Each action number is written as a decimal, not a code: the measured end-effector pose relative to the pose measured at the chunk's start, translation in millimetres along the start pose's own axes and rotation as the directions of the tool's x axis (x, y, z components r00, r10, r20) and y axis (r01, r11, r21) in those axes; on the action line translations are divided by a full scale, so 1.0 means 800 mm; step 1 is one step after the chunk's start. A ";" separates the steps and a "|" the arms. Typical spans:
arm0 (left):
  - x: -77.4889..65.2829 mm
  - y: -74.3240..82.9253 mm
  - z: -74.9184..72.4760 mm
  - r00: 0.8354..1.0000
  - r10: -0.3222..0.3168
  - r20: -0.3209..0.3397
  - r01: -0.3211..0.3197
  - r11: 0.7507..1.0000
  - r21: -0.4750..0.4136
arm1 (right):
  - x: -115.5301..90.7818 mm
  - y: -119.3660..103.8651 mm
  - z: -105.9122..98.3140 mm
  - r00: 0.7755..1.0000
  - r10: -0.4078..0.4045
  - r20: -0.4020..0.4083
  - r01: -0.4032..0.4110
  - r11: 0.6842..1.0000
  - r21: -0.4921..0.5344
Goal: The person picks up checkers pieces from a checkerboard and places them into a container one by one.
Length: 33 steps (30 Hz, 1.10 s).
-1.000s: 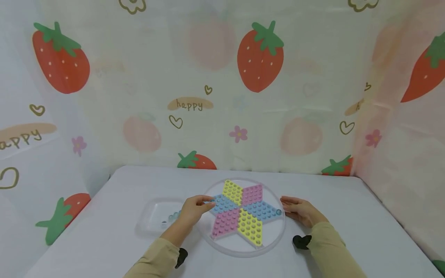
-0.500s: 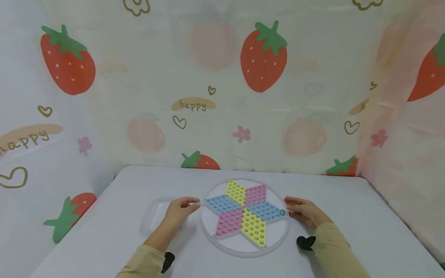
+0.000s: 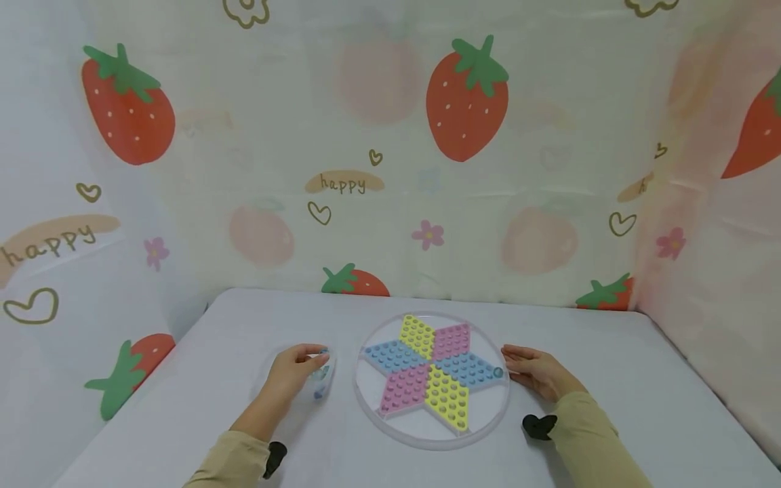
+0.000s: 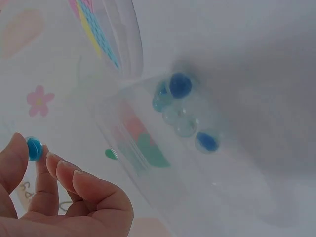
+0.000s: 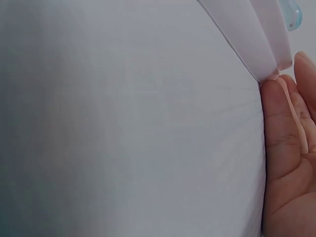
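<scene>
Between thumb and fingertip, my left hand point(image 3: 287, 373) pinches a blue glass marble point(image 4: 34, 149), held over the clear plastic tray point(image 4: 140, 182). Several clear and blue marbles point(image 4: 185, 126) lie in that tray, partly covered by the hand in the head view. To the right is a round Chinese checkers board point(image 3: 421, 444) with a pink, yellow and blue star. One marble point(image 3: 497, 373) sits at its right blue tip. My right hand point(image 3: 539, 373) rests by the board's right rim, its fingers fairly straight and fingertips right at the edge.
A white-covered table point(image 3: 610, 379) carries the board and the tray. Behind it hangs a strawberry-print cloth point(image 3: 466, 102), which also runs along both sides.
My left hand has moved left, from the board's left blue tip to over the tray, with the marble pinched in it. The right hand has stayed at the rim.
</scene>
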<state>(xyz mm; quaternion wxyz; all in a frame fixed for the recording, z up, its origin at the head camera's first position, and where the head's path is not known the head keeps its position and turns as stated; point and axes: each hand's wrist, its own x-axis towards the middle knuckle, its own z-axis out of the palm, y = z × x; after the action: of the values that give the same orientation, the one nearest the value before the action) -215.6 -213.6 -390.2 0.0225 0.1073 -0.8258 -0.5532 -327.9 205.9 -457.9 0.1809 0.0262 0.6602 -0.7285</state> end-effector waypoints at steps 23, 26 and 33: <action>0.024 -0.024 -0.026 1.000 -0.010 -0.026 0.011 0.999 0.033 | 0.001 0.002 -0.005 1.000 0.003 0.005 -0.003 1.000 0.007; 0.028 -0.025 -0.024 1.000 -0.013 -0.006 0.014 0.999 0.033 | 0.001 0.002 -0.006 1.000 0.009 0.004 -0.009 1.000 -0.027; 0.041 -0.026 -0.022 0.999 -0.027 0.033 0.025 0.997 0.074 | 0.004 0.002 -0.004 1.000 0.020 -0.007 -0.020 0.999 -0.037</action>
<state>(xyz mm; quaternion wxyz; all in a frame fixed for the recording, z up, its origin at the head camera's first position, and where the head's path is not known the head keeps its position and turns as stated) -241.8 -243.9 -405.1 -0.0027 0.1093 -0.8445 -0.5243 -330.9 208.3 -460.5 0.1865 0.0319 0.6740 -0.7141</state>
